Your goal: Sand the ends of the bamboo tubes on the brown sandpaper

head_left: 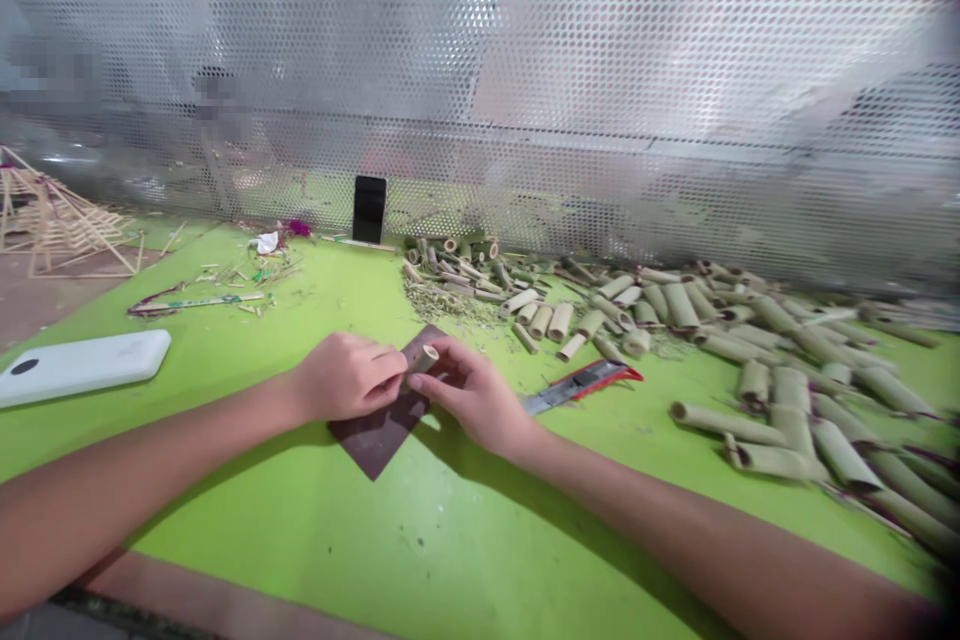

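A short bamboo tube (425, 358) is held above a dark brown sheet that looks like sandpaper (379, 440), with its hollow end facing up and to the right. My right hand (480, 395) pinches the tube between thumb and fingers. My left hand (352, 378) is closed around the tube's lower end, its fingers curled and partly hiding it. The sheet lies at an angle on the green table (442, 540), under both hands. Just right of my right hand is a red and grey utility knife (581, 385).
Many cut bamboo tubes (787, 400) and shavings spread along the back and right. A phone (369, 210) leans upright by a perforated metal screen (600, 70). At left are a white power bank (86, 367), a stick frame (64, 215) and thin sticks (199, 303).
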`<state>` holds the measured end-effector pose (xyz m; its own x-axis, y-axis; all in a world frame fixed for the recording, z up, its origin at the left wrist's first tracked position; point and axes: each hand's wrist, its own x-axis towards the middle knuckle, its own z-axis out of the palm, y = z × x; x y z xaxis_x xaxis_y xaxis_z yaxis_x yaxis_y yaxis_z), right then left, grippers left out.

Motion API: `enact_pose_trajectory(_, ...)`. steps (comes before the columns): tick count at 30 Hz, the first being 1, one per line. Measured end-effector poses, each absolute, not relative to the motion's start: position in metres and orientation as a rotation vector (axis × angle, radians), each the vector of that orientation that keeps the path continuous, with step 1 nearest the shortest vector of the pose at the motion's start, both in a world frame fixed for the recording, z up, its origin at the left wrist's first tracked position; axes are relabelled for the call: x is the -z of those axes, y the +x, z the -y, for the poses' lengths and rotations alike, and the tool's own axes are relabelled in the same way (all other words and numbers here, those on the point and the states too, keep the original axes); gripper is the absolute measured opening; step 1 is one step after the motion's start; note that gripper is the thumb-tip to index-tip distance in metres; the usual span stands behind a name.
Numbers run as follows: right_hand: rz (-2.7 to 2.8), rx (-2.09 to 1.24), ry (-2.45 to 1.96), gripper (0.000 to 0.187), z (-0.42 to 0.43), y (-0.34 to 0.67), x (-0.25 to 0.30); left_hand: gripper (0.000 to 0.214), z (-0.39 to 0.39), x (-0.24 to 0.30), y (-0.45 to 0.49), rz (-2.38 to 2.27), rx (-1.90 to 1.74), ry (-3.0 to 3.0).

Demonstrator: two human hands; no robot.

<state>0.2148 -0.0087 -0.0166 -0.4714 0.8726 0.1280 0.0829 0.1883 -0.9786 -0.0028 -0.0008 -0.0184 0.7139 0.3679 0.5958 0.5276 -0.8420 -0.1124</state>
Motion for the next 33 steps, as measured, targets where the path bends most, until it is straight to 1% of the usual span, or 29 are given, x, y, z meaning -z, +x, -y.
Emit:
enact_pose_trajectory(5, 1.752, -1.349, -0.909, 0.028, 0.008, 0.215, 0.018, 0.021, 0.0, 0.015, -0.006, 0.713, 0.851, -2.64)
enact_pose_trajectory(8, 1.756, -1.342, -0.922, 0.028, 0.008, 0.216, 0.02, 0.022, -0.003, 0.012, -0.011, 0.786, 0.845, -2.629)
enact_pose_trajectory(12, 1.766, -1.352, -0.939, 0.028, 0.008, 0.217, 0.02, 0.028, -0.015, 0.011, -0.024, 0.921, 0.797, -2.638)
enact_pose_trajectory(18, 1.793, -1.363, -0.965, 0.02, 0.01, 0.218, 0.014, 0.039, -0.043, 0.015, -0.05, 1.244, 0.656, -2.611)
enact_pose_trajectory(20, 1.8, -1.354, -0.978, 0.018, 0.011, 0.218, 0.013, 0.036, -0.046, 0.017, -0.052, 1.289, 0.631, -2.613)
enact_pose_trajectory(23, 1.835, -1.302, -1.001, 0.018, 0.01, 0.217, 0.015, 0.033, -0.038, 0.016, -0.044, 1.247, 0.601, -2.673)
enact_pose_trajectory(27, 1.909, -1.159, -0.99, 0.017, 0.008, 0.217, 0.02, 0.034, -0.012, 0.013, -0.02, 1.008, 0.532, -2.809)
enact_pose_trajectory(30, 1.962, -1.087, -0.961, 0.016, 0.008, 0.217, 0.021, 0.034, 0.001, 0.013, -0.006, 0.804, 0.556, -2.795)
enact_pose_trajectory(33, 1.977, -1.059, -0.969, 0.018, 0.008, 0.218, 0.021, 0.031, 0.005, 0.015, -0.001, 0.789, 0.607, -2.778)
